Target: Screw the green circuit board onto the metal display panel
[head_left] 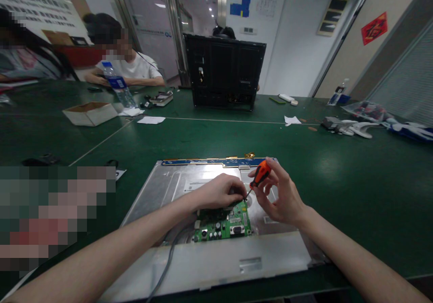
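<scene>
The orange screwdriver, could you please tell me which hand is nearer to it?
Right: the right hand holds the orange screwdriver by its handle, while the left hand is beside its tip, at the far edge of the green circuit board.

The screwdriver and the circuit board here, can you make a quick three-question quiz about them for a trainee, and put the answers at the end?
1. Which hand grips the screwdriver: (a) left, (b) right, (c) both?
2. True or false: the screwdriver's tip points straight up, away from the work.
3. Fill in the colour: a ____ circuit board lies on the metal panel.

Key:
1. b, the right hand.
2. False; it points down, toward the far edge of the circuit board.
3. Green.
</scene>
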Tool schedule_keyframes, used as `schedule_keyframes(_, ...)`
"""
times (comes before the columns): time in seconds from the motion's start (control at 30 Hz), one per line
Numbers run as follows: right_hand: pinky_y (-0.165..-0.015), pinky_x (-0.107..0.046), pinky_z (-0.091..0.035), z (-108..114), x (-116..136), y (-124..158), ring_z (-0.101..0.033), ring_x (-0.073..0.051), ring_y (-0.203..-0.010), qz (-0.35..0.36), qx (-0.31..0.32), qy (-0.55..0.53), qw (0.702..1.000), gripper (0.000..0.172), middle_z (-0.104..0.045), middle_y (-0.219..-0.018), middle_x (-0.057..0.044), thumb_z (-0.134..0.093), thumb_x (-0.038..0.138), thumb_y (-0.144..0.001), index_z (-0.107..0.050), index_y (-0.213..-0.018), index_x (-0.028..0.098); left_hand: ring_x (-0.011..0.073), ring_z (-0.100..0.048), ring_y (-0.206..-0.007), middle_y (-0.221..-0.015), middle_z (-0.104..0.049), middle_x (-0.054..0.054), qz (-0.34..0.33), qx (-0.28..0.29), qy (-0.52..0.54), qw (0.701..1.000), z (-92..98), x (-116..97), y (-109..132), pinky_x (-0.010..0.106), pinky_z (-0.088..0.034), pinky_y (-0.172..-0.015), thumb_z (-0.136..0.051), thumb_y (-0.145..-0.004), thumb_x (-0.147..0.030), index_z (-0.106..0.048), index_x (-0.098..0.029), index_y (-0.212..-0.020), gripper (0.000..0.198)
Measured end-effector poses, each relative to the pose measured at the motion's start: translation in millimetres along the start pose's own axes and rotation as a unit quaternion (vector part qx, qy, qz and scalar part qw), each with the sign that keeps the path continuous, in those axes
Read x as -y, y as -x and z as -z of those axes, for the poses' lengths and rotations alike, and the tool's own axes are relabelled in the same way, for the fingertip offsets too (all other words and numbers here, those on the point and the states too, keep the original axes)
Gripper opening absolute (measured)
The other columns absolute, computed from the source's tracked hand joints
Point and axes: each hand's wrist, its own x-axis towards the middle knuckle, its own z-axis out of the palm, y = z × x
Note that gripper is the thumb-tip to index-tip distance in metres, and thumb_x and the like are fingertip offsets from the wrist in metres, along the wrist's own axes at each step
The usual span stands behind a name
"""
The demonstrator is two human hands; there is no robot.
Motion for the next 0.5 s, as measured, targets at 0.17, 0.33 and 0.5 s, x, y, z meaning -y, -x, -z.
schedule_keyframes(0.17,-0.042,-0.02,-0.048,0.2,-0.4,-0.3,-0.061,-0.011,-0.052,0.004,-0.003,0.006,1.0,0.08,-0.065,-0.085,0.0,-0.052,0.01,-0.091,-0.011,-0.158,0.027,0.0144,-0.062,-0.072,-0.079,-0.071,0.001,-0.001,0.001,-0.005,1.0,0.3,-0.2,0.3,0.024,-0.046,-0.071,-0.064,-0.084,-0.007,-0.074,-0.016,-0.088,0.014)
schedule_keyframes(0.33,-0.04,-0.018,-0.047,-0.6,-1.6,-1.1,-0.059,-0.009,-0.05,0.016,-0.014,0.016,1.0,0.078,-0.065,-0.087,0.0,-0.055,0.015,-0.094,-0.012,-0.158,0.029,0.0144,-0.062,-0.072,-0.079,-0.072,0.001,-0.002,-0.003,-0.004,1.0,0.2,-0.4,0.3,0.024,-0.046,-0.07,-0.065,-0.083,-0.009,-0.074,-0.016,-0.087,0.012)
schedule_keyframes(0.5,-0.039,-0.018,-0.047,-1.8,-3.2,-0.4,-0.056,-0.009,-0.047,0.017,-0.023,0.021,0.999,0.077,-0.061,-0.079,0.004,-0.057,0.02,-0.096,-0.013,-0.158,0.029,0.0132,-0.059,-0.068,-0.074,-0.069,0.0,0.004,-0.003,-0.008,1.0,0.9,-2.3,0.2,0.024,-0.046,-0.07,-0.065,-0.083,-0.009,-0.073,-0.015,-0.082,0.01)
